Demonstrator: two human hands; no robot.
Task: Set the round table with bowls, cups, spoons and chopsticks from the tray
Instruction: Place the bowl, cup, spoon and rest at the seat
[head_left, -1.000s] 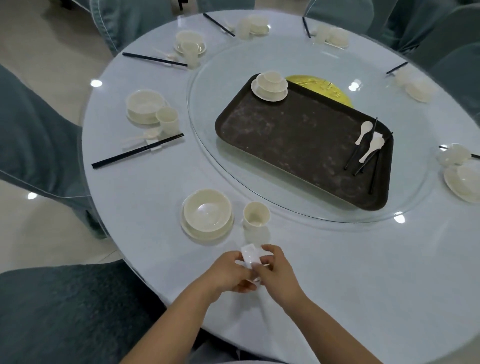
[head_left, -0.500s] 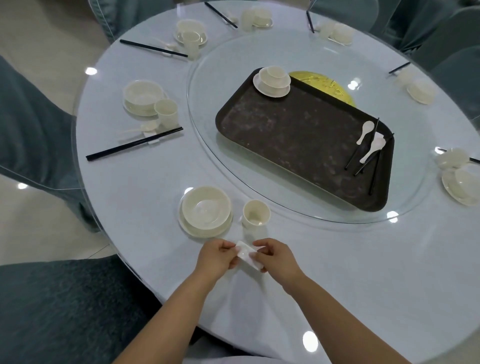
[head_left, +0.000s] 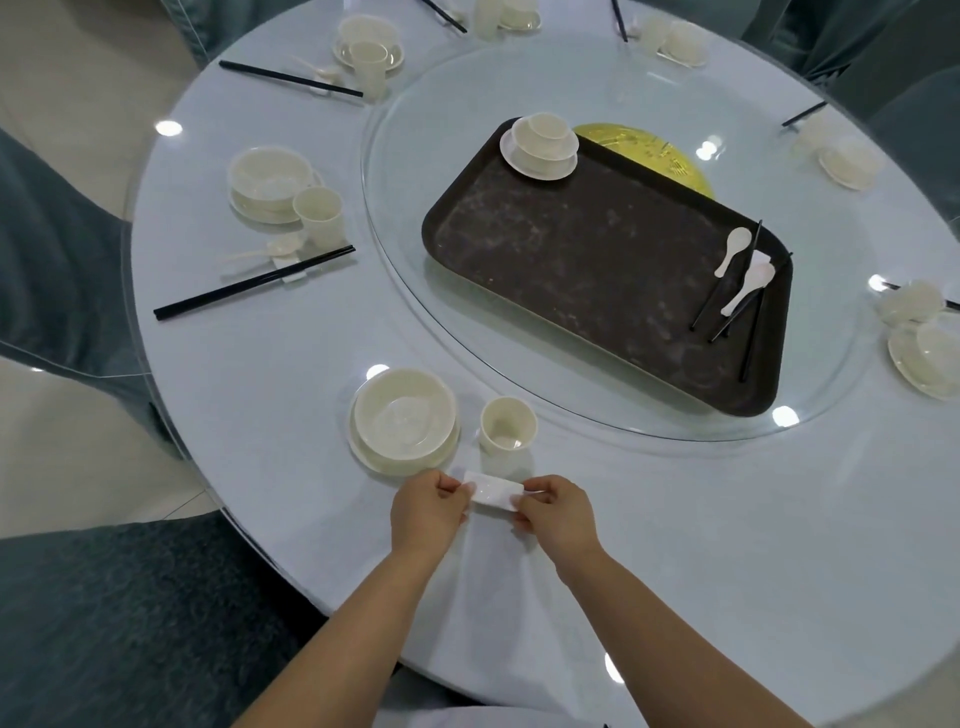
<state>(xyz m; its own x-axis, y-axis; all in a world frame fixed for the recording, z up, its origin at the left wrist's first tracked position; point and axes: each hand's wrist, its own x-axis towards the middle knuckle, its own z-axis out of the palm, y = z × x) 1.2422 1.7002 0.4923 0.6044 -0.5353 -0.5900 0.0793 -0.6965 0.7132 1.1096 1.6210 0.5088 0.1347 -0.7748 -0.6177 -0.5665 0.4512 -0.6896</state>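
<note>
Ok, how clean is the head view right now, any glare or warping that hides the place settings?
Head view: bright lamp glints dot the glass turntable and table; far-right bowls wash out pale; wide-angle bends the table rim. Both hands, left and right, and the white rest they pinch read sharp.

white rest: flat, pinched at both ends | bowl on saucer, cup beside | tray: spoons, chopsticks
</note>
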